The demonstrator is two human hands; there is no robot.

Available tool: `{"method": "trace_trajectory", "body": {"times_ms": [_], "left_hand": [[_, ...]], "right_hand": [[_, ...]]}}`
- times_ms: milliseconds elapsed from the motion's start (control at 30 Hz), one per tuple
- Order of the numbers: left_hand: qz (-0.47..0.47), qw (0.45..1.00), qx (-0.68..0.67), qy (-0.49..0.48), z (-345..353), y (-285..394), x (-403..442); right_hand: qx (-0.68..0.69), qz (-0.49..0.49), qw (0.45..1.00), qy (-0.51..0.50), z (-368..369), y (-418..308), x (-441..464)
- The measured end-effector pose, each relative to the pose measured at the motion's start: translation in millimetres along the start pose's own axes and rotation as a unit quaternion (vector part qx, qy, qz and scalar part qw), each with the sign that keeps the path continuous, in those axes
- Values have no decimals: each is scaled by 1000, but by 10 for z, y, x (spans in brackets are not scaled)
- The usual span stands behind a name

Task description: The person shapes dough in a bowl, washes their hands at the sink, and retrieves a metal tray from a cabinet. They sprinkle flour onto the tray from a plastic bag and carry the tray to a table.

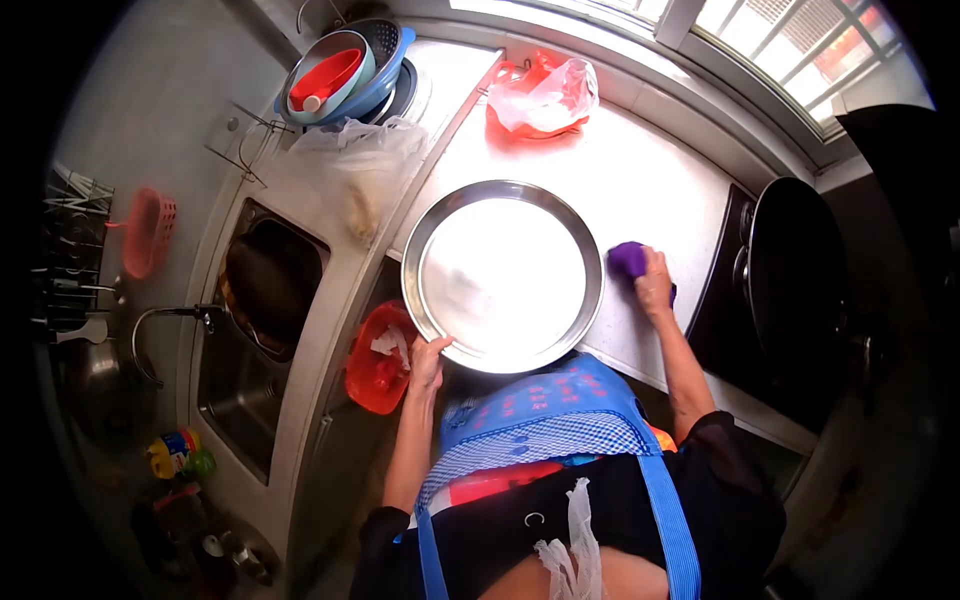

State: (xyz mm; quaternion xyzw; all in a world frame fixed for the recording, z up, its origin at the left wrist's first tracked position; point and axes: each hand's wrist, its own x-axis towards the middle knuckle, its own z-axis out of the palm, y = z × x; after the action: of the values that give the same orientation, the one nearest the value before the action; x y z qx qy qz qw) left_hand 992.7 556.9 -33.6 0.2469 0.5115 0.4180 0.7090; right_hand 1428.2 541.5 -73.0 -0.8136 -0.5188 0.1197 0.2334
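Observation:
My left hand (427, 364) grips the near left rim of a large round metal pan (500, 280), which is tilted and hangs partly over the counter's front edge. Bright light glares off the inside of the pan. To the right, my right hand (655, 282) is closed on a purple cloth (628, 260), pressing it on the white countertop (660, 190). The cloth lies a little apart from the pan's right rim.
A black wok (797, 280) sits on the stove at right. Behind the pan is a red plastic bag (540, 100). Bowls and a blue colander (385, 45) are stacked at the back left, near a sink (240, 400). A red bin (375, 375) stands below the counter.

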Motion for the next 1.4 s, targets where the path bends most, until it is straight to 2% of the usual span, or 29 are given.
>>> {"method": "trace_trajectory", "body": {"times_ms": [67, 233, 267, 300, 333, 367, 400, 433, 567, 600, 667, 700, 733, 767, 800, 833, 867, 933, 1000, 1033, 1067, 1133, 1167, 1233, 1267, 1300, 1333, 1367, 1400], "left_hand": [[-44, 999, -7, -22, 62, -36, 205], [-39, 998, 34, -37, 396, -128, 752], [-83, 993, 77, -44, 444, -86, 855], [-54, 991, 118, -33, 497, -94, 982], [-24, 987, 159, -22, 524, -118, 1113], [-24, 987, 159, -24, 545, -64, 1207], [7, 948, 318, 11, 547, 12, 1287], [39, 881, 469, 45, 554, 100, 1344], [-46, 888, 457, 5, 801, 521, 1178], [58, 824, 564, 16, 845, 543, 1080], [260, 633, 728, 33, 961, 605, 934], [308, 671, 672, -59, 1109, 602, 898], [250, 780, 542, -189, 1271, 446, 905], [40, 859, 423, -285, 1654, 510, 689], [-125, 872, 281, -381, 1898, 331, 617], [-276, 839, 156, -441, 2145, 188, 499], [-385, 797, 102, -454, 2407, 70, 411], [-468, 770, 117, -418, 2882, -161, 176], [-344, 806, -11, -481, 3164, -457, -135], [-346, 809, -12, -476, 3225, -554, -136], [-361, 824, 35, -435, 3258, -649, -86], [-377, 835, 95, -389, 3220, -773, 58], [-375, 847, 86, -367, 3208, -795, 114], [-342, 858, 105, -367, 3200, -794, 281], [-310, 851, 123, -405, 3225, -682, 374], [-276, 835, 113, -464, 3252, -587, 414], [-241, 813, 101, -520, 3337, -203, 313], [-125, 770, 205, -592, 3391, -100, 204], [5, 713, 295, -636, 3442, -12, 95]], "right_hand": [[150, 82, 985, -19, -381, -193, 130], [40, 80, 996, -21, -870, -40, 41], [41, 85, 995, -28, -939, -19, -46], [58, 43, 997, 25, -896, 114, -153], [57, 43, 997, 27, -944, 111, -249], [69, 107, 992, -10, -1032, 66, -341], [82, 172, 981, -47, -1088, 26, -447], [84, 175, 980, -44, -1096, 1, -567], [145, 181, 972, -21, -1193, -138, -918], [162, 192, 968, -24, -1210, -156, -982], [196, 206, 959, -6, -1187, -84, -1117], [230, 215, 949, 10, -1186, -62, -1177], [264, 221, 939, 24, -1186, -43, -1229], [272, 211, 939, 28, -1295, -259, -1223], [270, 215, 938, 29, -1372, -460, -1211], [273, 190, 942, 52, -1414, -646, -1202], [276, 163, 944, 75, -1398, -778, -1204], [284, 243, 925, 66, -1232, -992, -1233], [190, 134, 972, 38, -965, -1110, -1278], [158, 180, 971, 16, -1003, -1130, -1246], [160, 179, 971, 9, -1072, -1132, -1233], [89, 94, 986, -102, -1210, -1186, -1210], [90, 89, 988, -90, -1342, -1346, -1224], [161, 81, 953, -244, -1647, -1407, -1300], [167, 58, 926, -334, -1727, -1265, -1343], [171, 56, 925, -334, -1720, -1188, -1307], [193, 127, 873, -429, -1692, -1105, -1275], [195, 198, 812, -514, -1663, -1022, -1244], [224, 211, 819, -483, -1478, -817, -1346]]}}
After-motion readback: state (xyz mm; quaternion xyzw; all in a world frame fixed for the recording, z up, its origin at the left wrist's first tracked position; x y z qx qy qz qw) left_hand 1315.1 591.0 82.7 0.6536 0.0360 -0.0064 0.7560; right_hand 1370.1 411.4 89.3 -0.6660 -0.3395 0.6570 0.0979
